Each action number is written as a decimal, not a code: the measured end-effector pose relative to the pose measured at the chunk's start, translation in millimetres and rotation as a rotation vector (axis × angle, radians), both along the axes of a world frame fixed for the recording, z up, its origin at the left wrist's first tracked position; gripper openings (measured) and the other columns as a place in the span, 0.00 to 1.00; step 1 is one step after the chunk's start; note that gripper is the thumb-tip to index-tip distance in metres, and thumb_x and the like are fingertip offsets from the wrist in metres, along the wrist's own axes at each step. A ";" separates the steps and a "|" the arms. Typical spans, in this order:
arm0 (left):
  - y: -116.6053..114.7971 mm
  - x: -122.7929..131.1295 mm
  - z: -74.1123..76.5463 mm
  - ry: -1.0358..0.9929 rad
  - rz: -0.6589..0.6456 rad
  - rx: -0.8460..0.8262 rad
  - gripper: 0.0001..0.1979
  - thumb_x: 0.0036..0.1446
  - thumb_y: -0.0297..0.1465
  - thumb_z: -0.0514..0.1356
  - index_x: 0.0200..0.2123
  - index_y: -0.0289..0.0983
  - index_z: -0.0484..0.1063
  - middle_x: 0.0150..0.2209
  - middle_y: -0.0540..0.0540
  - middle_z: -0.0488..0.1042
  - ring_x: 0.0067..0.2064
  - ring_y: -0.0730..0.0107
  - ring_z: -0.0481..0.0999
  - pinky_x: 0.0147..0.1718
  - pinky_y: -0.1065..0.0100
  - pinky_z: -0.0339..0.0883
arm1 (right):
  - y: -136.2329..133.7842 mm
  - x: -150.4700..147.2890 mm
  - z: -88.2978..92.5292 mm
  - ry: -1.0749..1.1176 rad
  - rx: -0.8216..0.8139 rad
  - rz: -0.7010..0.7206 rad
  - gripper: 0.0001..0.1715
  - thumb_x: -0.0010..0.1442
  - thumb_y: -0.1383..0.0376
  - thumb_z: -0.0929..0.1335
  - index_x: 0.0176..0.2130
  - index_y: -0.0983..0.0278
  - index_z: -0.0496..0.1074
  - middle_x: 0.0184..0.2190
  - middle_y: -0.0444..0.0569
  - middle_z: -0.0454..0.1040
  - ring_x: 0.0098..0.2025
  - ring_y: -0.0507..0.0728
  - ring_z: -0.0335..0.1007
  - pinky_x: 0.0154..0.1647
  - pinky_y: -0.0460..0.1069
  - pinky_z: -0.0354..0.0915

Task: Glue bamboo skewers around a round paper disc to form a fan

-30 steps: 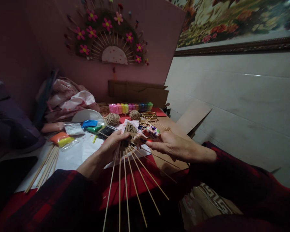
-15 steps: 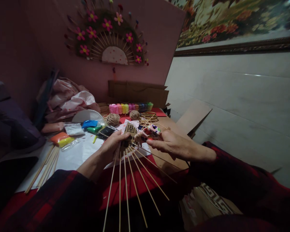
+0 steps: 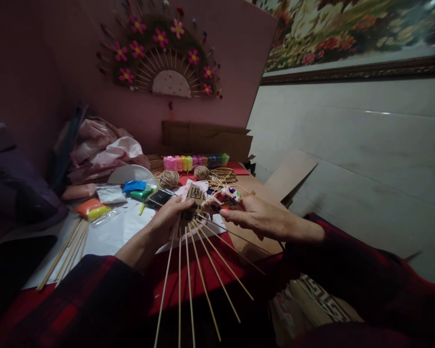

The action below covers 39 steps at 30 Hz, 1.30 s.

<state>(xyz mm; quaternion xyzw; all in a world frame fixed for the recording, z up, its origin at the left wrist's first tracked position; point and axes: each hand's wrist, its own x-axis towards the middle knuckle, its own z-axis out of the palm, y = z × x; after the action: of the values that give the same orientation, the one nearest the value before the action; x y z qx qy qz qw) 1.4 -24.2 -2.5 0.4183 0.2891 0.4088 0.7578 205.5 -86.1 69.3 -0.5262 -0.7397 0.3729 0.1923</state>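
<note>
My left hand [image 3: 170, 215] is closed on the left edge of a small cardboard piece [image 3: 195, 194] with a dark printed mark, its thumb lying on top. Several thin wooden sticks [image 3: 205, 285] fan out from the cardboard toward me and to the right. In my right hand [image 3: 255, 216] is a colourful patterned object [image 3: 229, 194], gripped between thumb and fingers, with its left end close to the cardboard. What this object is cannot be made out for certain.
Clay packets [image 3: 93, 209], loose sticks [image 3: 67, 251] and white paper [image 3: 125, 224] lie at the left. Twine balls [image 3: 169, 179] and a row of coloured clay [image 3: 192, 162] are behind my hands. A flowered fan [image 3: 172, 83] hangs above; brown cardboard [image 3: 255, 186] lies right.
</note>
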 end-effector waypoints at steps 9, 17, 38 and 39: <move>-2.4 -0.5 5.4 -0.020 0.034 -0.078 0.07 0.53 0.23 0.59 0.37 0.30 0.73 0.29 0.40 0.78 0.26 0.65 0.77 0.30 0.64 0.74 | 5.1 5.1 -2.2 0.231 -0.160 -0.065 0.26 0.57 0.47 0.64 0.34 0.68 0.68 0.22 0.40 0.59 0.16 0.44 0.52 0.10 0.40 0.52; 1.1 -3.6 1.5 -0.032 0.048 -0.107 0.07 0.55 0.23 0.56 0.38 0.29 0.71 0.30 0.39 0.78 0.28 0.63 0.78 0.30 0.64 0.75 | 1.4 10.6 9.3 0.407 -0.217 -0.062 0.24 0.58 0.48 0.65 0.35 0.68 0.68 0.24 0.43 0.65 0.16 0.44 0.53 0.10 0.40 0.51; -2.6 0.0 4.8 0.032 0.026 -0.031 0.07 0.53 0.25 0.59 0.36 0.30 0.74 0.29 0.39 0.78 0.28 0.64 0.78 0.31 0.66 0.73 | -0.1 -0.8 2.9 -0.058 -0.029 0.004 0.26 0.58 0.46 0.62 0.30 0.66 0.68 0.20 0.43 0.61 0.17 0.46 0.53 0.14 0.43 0.53; -3.0 0.2 5.5 0.031 0.026 -0.036 0.07 0.52 0.25 0.59 0.35 0.30 0.74 0.30 0.39 0.78 0.28 0.65 0.78 0.30 0.67 0.73 | 0.3 -2.0 3.5 -0.070 -0.023 0.006 0.25 0.59 0.46 0.62 0.30 0.66 0.68 0.20 0.43 0.61 0.17 0.46 0.53 0.14 0.43 0.53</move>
<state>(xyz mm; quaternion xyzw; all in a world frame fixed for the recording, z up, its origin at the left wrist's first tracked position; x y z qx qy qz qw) 1.6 -27.2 3.0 0.4070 0.3136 0.4066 0.7554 203.5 -85.8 72.8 -0.5388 -0.7433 0.3631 0.1592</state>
